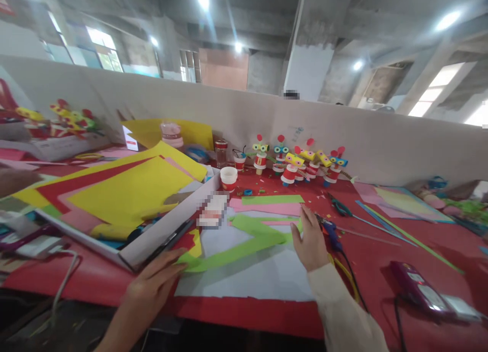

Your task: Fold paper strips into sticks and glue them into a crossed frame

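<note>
A green paper strip [232, 254], bent into a zigzag, lies over a white sheet [244, 286] in front of me. My left hand [150, 281] has the strip's left end between its fingers and thumb. At the strip's right end, my right hand [311, 240] rests with thumb and fingers apart, its fingertips close to a pink paper strip [267, 208]. Above that pink piece is a straight green strip [272, 199]. Small yellow and red scraps [195, 243] sit beside my left fingers.
A white box [171, 230] with coloured sheets [122, 189] stands left. Paper-cup figures [288, 175] line the partition behind. A blue glue gun [332, 235], scissors [340, 207] and a purple device [419, 288] with a cable lie on the right. A white cup [229, 178] stands mid-table.
</note>
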Demonstrator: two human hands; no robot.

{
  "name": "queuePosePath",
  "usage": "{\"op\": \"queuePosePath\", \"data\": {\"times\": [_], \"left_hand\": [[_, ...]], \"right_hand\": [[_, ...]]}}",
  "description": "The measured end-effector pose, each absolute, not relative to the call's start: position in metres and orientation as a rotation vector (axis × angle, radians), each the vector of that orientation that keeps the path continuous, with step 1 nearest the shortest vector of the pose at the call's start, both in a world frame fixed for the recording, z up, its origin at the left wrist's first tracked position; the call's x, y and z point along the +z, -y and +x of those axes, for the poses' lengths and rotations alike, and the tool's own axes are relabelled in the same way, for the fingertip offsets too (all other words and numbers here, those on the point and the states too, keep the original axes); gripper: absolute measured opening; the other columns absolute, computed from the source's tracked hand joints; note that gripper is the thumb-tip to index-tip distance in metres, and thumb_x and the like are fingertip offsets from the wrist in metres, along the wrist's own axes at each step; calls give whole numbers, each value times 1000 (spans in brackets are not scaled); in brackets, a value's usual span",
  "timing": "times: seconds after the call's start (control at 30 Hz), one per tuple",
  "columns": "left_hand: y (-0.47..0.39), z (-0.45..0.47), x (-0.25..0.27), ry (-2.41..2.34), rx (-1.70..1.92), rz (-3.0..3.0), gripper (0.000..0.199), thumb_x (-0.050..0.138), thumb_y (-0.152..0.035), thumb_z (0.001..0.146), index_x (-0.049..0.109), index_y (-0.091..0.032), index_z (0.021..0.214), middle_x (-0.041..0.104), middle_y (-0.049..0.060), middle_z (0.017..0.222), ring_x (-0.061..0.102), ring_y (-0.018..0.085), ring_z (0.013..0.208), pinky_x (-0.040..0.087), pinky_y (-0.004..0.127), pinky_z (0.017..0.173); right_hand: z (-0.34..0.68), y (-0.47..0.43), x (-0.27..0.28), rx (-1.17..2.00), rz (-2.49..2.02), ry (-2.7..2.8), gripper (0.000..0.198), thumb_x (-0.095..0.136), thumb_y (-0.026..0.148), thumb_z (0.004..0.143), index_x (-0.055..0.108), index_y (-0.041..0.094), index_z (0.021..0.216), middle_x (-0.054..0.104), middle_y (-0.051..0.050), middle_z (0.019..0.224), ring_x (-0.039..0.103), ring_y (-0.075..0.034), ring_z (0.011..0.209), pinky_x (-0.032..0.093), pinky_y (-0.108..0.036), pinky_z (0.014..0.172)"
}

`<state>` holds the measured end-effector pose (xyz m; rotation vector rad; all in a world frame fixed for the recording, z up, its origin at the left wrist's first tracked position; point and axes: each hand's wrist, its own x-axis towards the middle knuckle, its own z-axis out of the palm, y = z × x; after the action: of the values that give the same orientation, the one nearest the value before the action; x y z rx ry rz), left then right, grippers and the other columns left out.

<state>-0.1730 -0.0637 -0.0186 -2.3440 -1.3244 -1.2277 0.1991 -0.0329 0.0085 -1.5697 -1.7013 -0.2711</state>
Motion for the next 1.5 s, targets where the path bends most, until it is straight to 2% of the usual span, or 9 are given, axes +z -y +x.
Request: {"op": "queuePosePath", "data": {"times": [0.13, 0.27, 0.4, 0.67, 0.8, 0.93, 1.0, 1.2, 1.5], "left_hand": [[66, -175, -26, 1246, -1220, -2335, 25, 45, -34, 89, 69, -27, 85, 70, 2, 100, 68, 18, 88, 56, 31, 84], [77, -188, -30, 1282, -1199, -2323, 24, 43, -30, 90, 65, -27, 100, 69, 2, 104, 68, 18, 89, 56, 29, 84], [79, -182, -30, 1214, -1150, -2429, 25, 44, -21, 89, 64, -26, 103, 70, 2, 104, 67, 17, 94, 56, 27, 85], [72, -139, -33, 1071, -1099, -2411, 26, 42, -15, 87, 67, -22, 92, 71, 4, 99, 67, 17, 94, 56, 27, 82], [72, -136, -30, 1102, -1069, -2360, 27, 42, -16, 87, 68, -23, 88, 71, 4, 98, 67, 19, 91, 57, 31, 80], [66, -144, -30, 1135, -1070, -2361, 28, 41, -17, 86, 68, -25, 91, 72, 3, 94, 68, 19, 86, 58, 31, 76], [62, -148, -32, 1151, -1081, -2361, 28, 42, -19, 85, 69, -25, 89, 72, 2, 93, 68, 19, 85, 57, 31, 76], [53, -142, -36, 1209, -1049, -2394, 28, 43, -25, 83, 70, -26, 91, 73, 1, 94, 69, 18, 83, 56, 29, 76], [49, -135, -39, 1173, -1037, -2445, 28, 45, -26, 83, 70, -27, 96, 73, 0, 95, 68, 18, 84, 56, 29, 78]], "right_hand": [[194, 14, 32, -88, -1504, 1743, 33, 49, 15, 76, 67, 13, 104, 66, -13, 108, 59, -23, 104, 45, -40, 95], [185, -5, 54, -45, -1455, 1710, 22, 52, 14, 75, 72, 18, 82, 72, -6, 89, 65, -19, 87, 49, -33, 87], [182, -56, 87, -54, -1441, 1532, 23, 53, 23, 78, 70, 18, 92, 72, -4, 93, 64, -18, 87, 48, -31, 83], [211, -120, 89, -66, -1683, 1153, 34, 44, 21, 76, 62, 11, 103, 65, -16, 103, 57, -28, 102, 41, -43, 89], [189, -74, 73, 1, -1680, 1376, 41, 54, 19, 71, 60, 8, 111, 59, -21, 115, 53, -30, 108, 38, -47, 93], [151, 27, 40, 162, -1466, 1878, 26, 67, 34, 71, 69, 26, 95, 69, -2, 103, 60, -21, 100, 47, -35, 90], [150, 77, 19, 54, -1361, 2150, 29, 63, 37, 79, 66, 28, 106, 64, -3, 116, 51, -23, 117, 42, -41, 99], [225, 145, -27, -404, -1816, 1797, 27, 52, 30, 85, 65, 24, 108, 63, -10, 114, 56, -27, 108, 46, -49, 92], [271, 146, -41, -362, -1917, 1744, 37, 39, 14, 83, 63, 19, 111, 63, -10, 113, 60, -23, 104, 51, -39, 86]]}}
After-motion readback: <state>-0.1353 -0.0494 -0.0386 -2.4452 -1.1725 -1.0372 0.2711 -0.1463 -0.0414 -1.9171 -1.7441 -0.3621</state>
